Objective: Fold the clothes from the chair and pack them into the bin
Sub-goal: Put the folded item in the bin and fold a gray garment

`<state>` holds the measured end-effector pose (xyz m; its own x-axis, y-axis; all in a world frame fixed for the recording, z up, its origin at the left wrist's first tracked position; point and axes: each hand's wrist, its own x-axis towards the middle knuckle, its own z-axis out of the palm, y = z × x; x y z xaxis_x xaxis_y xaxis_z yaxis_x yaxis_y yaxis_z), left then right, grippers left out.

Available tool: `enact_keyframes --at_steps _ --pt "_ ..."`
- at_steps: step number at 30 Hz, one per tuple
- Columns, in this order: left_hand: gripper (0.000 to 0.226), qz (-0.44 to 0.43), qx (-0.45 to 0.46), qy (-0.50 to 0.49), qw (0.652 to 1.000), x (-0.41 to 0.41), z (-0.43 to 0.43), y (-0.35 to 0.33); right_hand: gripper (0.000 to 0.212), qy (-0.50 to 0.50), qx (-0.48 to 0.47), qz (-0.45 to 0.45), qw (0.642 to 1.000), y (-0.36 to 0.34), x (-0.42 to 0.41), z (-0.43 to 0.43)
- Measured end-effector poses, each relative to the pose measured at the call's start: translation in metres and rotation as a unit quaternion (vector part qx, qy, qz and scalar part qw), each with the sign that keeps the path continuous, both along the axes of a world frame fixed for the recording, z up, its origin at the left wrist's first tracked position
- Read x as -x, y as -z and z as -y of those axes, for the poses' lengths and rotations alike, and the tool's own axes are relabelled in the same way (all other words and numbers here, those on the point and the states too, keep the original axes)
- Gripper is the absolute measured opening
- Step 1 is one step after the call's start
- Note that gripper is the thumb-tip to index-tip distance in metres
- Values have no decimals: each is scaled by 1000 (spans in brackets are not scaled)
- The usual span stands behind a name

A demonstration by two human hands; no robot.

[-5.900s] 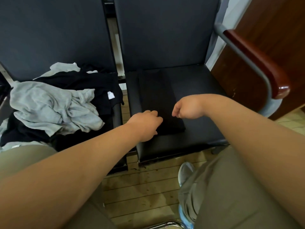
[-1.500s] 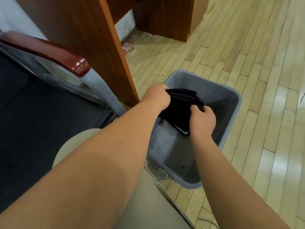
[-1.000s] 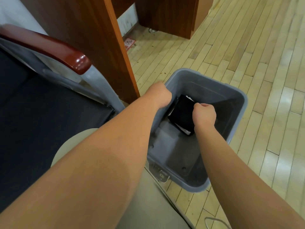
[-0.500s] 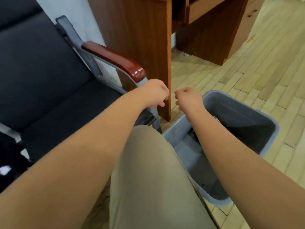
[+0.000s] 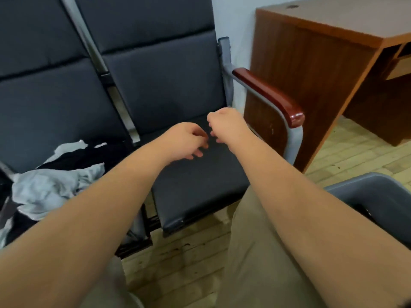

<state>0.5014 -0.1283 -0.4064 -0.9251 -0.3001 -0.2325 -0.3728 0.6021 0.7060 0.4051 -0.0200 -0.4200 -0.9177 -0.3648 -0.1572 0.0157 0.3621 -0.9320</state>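
Note:
Both hands hover above the bare black seat of the right chair [image 5: 195,181], close together and holding nothing. My left hand [image 5: 185,142] has loosely curled, relaxed fingers. My right hand [image 5: 224,125] hangs with its fingers curled downward. A heap of clothes lies on the left chair seat: a crumpled grey garment [image 5: 49,187] on top of black clothes [image 5: 89,155]. The grey plastic bin [image 5: 375,192] stands on the floor at the right edge; its inside is mostly hidden behind my right forearm.
A chair armrest [image 5: 271,96] of red-brown wood on a grey metal frame rises between the seat and a brown wooden desk [image 5: 315,63]. Light wooden floor [image 5: 182,263] lies in front of the chairs. My knees in khaki trousers fill the lower frame.
Both hands put the folded black garment into the bin, let go and came out with nothing in them. They and the view have swung left, back over the right chair seat.

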Motion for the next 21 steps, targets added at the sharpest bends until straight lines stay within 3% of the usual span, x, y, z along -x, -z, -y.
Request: enact_keyframes --at_steps 3,12,16,21 --pt "19 -2 -20 -61 998 -37 48 1 39 -52 -18 -2 998 -3 -25 44" --pt "18 -16 -11 -237 971 -132 167 50 29 -146 -56 6 988 54 -97 154" --pt "16 -4 112 -296 949 -161 215 86 41 -196 -93 -19 976 79 -112 179" --pt "58 46 259 -234 936 -171 258 104 38 -256 -130 -55 956 92 -113 205"
